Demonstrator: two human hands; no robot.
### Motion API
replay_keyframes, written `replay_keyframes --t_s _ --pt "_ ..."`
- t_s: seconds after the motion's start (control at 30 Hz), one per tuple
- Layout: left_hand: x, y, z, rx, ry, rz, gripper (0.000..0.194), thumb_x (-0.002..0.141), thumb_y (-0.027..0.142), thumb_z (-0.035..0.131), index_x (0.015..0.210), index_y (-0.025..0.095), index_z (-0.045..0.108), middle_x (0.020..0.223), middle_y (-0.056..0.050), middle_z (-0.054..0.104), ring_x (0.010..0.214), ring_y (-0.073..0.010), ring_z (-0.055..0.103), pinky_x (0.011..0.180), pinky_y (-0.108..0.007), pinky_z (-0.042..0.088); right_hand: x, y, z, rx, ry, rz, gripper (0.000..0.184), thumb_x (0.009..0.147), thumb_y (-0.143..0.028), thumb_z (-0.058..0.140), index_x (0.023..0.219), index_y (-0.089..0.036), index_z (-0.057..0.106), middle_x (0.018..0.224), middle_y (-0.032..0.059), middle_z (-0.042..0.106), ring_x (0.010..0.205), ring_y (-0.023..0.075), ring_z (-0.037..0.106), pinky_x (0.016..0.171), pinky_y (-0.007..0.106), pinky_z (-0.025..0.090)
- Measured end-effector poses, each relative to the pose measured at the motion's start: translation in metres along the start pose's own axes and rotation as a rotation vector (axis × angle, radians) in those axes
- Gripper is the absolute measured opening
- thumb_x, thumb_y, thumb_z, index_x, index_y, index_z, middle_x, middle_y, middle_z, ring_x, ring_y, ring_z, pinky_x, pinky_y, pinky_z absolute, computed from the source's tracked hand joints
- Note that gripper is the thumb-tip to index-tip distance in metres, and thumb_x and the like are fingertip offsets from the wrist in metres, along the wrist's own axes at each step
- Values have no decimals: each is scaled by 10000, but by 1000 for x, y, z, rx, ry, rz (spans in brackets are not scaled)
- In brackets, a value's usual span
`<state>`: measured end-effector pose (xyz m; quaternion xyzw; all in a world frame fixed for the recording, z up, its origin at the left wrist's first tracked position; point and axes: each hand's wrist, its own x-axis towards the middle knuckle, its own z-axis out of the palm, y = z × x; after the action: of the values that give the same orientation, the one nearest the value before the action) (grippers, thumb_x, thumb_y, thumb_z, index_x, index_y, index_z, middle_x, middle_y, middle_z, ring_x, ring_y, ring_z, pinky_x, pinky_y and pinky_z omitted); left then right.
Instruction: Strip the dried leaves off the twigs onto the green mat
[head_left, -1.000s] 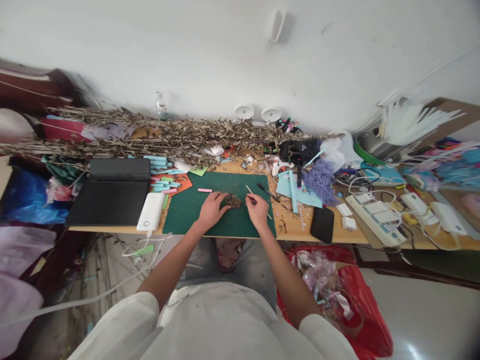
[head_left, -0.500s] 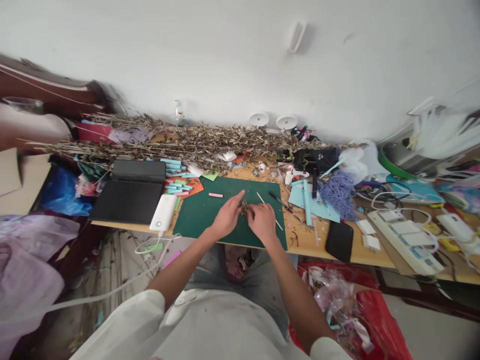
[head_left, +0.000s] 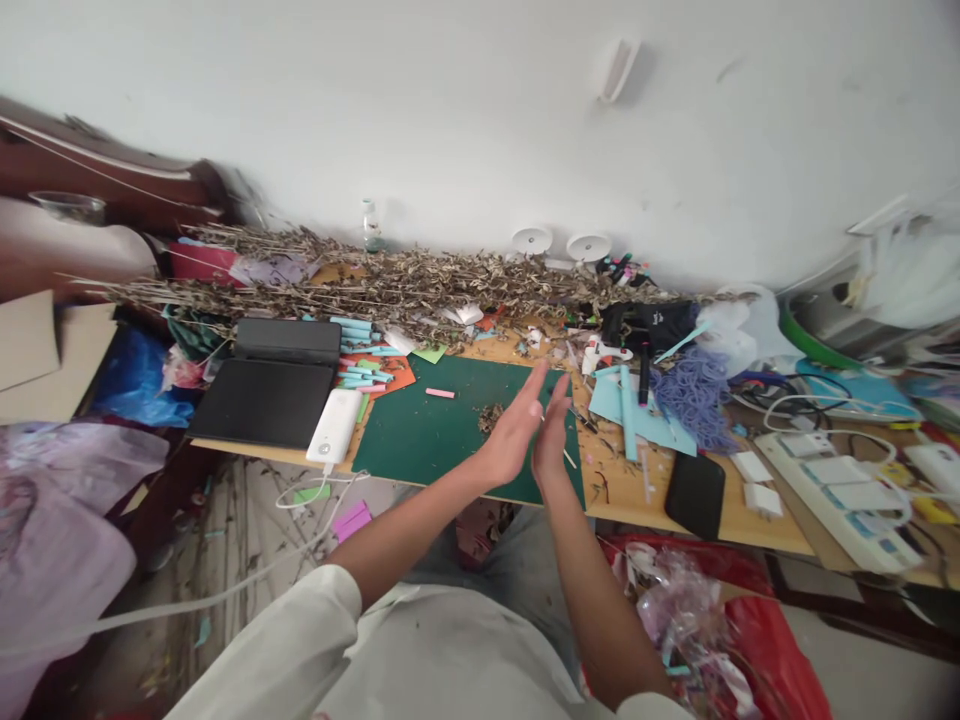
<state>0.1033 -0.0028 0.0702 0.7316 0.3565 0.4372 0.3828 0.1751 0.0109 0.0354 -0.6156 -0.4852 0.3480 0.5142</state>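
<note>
Head view: crumbly dried-leaf heap point(head_left: 491, 417) on flat green mat point(head_left: 420, 430).

Dark green mat point(head_left: 420, 430) (leaves point(head_left: 490, 416) brown)

the green mat point(head_left: 420, 430) looks smooth and matt, the bench point(head_left: 622, 500) under it pale wood. on the mat, the crumbled plant bits point(head_left: 490, 416) look dry and rough. left of it, the white device point(head_left: 334, 425) is smooth plastic; right of it, the blue paper point(head_left: 664, 430) is matt; lower right of it, the red bag point(head_left: 772, 640) is glossy plastic.
</note>
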Motion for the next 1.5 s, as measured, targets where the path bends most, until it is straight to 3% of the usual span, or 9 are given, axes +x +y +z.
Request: replay_keyframes --t_s 0.1,0.2,0.3,0.47,0.73,0.87,1.07,1.3,1.5 --pt "0 -11 -18 310 -86 140 585 962 451 268 1503 289 115 1565 -58 184 1449 -290 96 1139 -579 141 -10 -27 -5 226 -92 -60 720 876 -537 -222 1505 -270 7 1550 81 215 1375 137 330 1065 408 340" --pt "0 -46 -47 582 -37 53 580 940 403 390 1473 221 250 1484 -113 366 1427 -314 178 1123 -587 167 -25 -41 -18 284 -155 -170 665 905 -664 72 1486 -351 157 1545 11 244 1399 178 290 1110 433 298" --pt "-11 -88 -85 801 -25 -40 430 910 253 469 1326 147 490 1334 -145 509 1327 -294 353 1100 -465 293 -33 -29 -33 143 -146 -135 541 880 -572 467 1337 -285 500 1441 55 445 1343 238 391 1105 438 311" --pt "-32 -126 -125 932 29 -198 207 847 295 600 1008 183 666 1044 -131 581 1037 -278 524 903 -430 442 -38 5 -38 145 -89 95 359 833 -478 578 962 -167 702 1012 116 716 971 254 664 910 424 499" --pt "-39 -84 -100 350 170 -96 183 896 337 544 945 193 645 944 -59 656 899 -174 602 807 -310 498 -43 -8 -22 116 -64 -25 301 819 -401 619 1028 -195 684 968 87 712 900 214 670 858 382 525" --pt "-41 -49 -86 300 128 -26 175 872 340 581 941 212 679 922 -64 672 910 -190 607 821 -344 510 -39 -16 -7 131 -137 -128 407 748 -373 703 1128 -235 655 1024 76 677 845 188 658 771 339 554" --pt "-50 -16 -72 254 272 -6 223 843 311 626 1037 204 644 1012 -77 665 942 -186 615 822 -332 526 -41 -10 7 579 88 160 277 685 -352 753 879 -193 636 762 13 672 667 151 646 656 302 560" --pt "-64 -22 -59 172 375 -92 157 820 333 651 869 191 699 835 -43 715 748 -152 663 697 -274 550 -48 -2 6 653 35 266 252 699 -391 731 798 -177 643 741 24 673 664 152 637 631 294 542" --pt "-75 -44 -54 264 291 -181 203 827 327 640 975 205 706 888 -49 735 738 -171 676 699 -301 558 -54 -6 1 156 -16 -108 144 808 -341 630 857 -210 663 847 54 674 788 187 635 745 333 532"
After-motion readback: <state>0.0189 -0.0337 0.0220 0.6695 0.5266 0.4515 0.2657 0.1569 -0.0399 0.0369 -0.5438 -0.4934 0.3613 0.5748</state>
